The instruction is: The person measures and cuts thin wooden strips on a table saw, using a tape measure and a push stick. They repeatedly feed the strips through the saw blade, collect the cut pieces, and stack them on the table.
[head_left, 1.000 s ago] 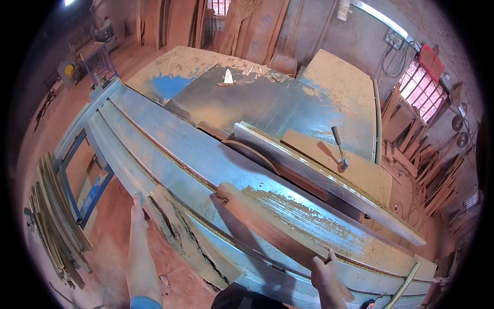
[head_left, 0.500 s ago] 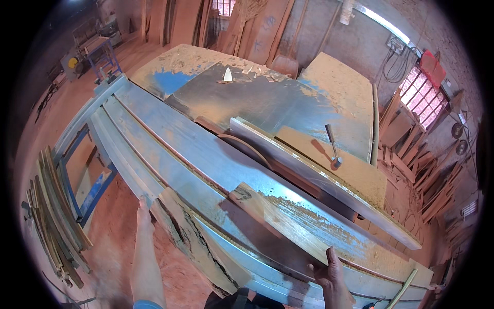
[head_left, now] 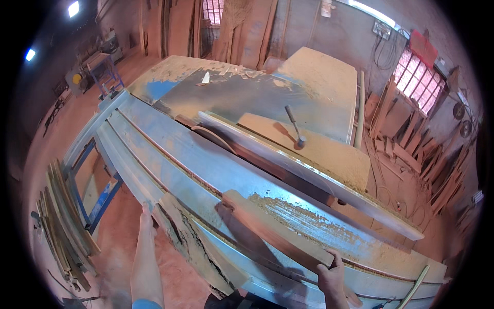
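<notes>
Brown wood: from here I see the plank (head_left: 275,232) slanting over the metal tabletop (head_left: 200,157), its near end pinched in the right hand (head_left: 332,273); I cannot tell whether its far end touches the metal; the left hand (head_left: 147,216) is at the tabletop's near edge, just beside the upper end of a rough-edged slab (head_left: 193,239); I cannot tell whether its fingers grip; beyond the long fence (head_left: 247,142), a hammer (head_left: 300,141) rests on a dusty board (head_left: 334,160).

White-blue glare on my bench (head_left: 170,136), dark shadow beside the board (head_left: 276,232) I hold, barred window (head_left: 419,85) glowing pinkish, bright light (head_left: 73,9) upper left, curved edges, black rim
</notes>
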`<action>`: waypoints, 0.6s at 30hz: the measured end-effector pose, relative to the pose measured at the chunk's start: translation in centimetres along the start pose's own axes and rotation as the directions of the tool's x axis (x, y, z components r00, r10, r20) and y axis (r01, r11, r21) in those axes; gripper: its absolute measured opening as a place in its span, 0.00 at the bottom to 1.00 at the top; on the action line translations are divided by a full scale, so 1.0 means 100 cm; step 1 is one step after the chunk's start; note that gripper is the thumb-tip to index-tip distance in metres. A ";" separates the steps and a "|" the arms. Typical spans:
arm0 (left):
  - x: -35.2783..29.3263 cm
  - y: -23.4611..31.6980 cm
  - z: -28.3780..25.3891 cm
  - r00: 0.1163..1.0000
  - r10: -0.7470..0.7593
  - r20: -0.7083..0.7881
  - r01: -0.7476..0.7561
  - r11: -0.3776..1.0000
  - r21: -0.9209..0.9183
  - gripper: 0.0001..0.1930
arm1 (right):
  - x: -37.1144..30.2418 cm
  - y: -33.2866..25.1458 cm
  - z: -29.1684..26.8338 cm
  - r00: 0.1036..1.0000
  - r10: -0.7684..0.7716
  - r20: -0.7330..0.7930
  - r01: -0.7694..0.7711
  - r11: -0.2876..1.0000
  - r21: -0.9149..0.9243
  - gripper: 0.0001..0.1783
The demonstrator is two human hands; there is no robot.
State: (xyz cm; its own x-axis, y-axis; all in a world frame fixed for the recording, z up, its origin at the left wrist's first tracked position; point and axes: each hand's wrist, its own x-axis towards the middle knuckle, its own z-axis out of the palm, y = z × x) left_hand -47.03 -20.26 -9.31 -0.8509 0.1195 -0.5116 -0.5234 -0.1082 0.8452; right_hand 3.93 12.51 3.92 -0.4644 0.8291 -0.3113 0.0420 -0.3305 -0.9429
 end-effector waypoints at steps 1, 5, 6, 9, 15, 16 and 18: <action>0.004 -0.001 0.000 0.999 -0.012 0.032 0.013 1.000 -0.023 0.35 | -0.006 0.000 -0.002 0.997 -0.059 0.047 0.062 0.996 -0.065 0.30; 0.018 -0.007 -0.022 0.999 -0.009 0.031 0.009 1.000 0.000 0.33 | -0.019 0.007 -0.004 0.944 -0.252 0.212 0.276 0.956 -0.095 0.38; 0.017 -0.006 -0.017 1.000 -0.022 0.021 0.022 1.000 0.015 0.33 | -0.023 0.008 -0.003 0.933 -0.277 0.231 0.308 0.945 -0.112 0.39; 0.000 -0.004 0.005 0.996 0.020 0.082 -0.020 1.000 0.007 0.34 | -0.030 -0.003 -0.003 0.951 -0.243 0.191 0.275 0.947 -0.166 0.38; -0.020 -0.011 0.017 0.994 -0.033 -0.102 0.041 0.996 0.081 0.31 | -0.028 -0.029 -0.011 0.989 -0.107 -0.103 0.075 0.958 -0.276 0.31; -0.034 -0.020 0.019 0.996 -0.037 -0.079 0.046 0.992 0.115 0.31 | -0.029 -0.036 -0.028 0.984 -0.114 -0.134 0.063 0.940 -0.335 0.29; -0.064 -0.033 0.022 0.999 -0.035 -0.038 0.042 0.982 0.182 0.30 | -0.034 -0.038 -0.061 0.974 -0.058 -0.220 0.033 0.993 -0.116 0.25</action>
State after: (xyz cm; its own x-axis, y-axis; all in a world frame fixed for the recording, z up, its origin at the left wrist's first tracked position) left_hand -39.75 -18.51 -8.45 -0.8330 0.0859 -0.5465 -0.5412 0.0781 0.8372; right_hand 10.71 13.73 7.86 -0.2604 0.9255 -0.2750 0.1288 -0.2490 -0.9599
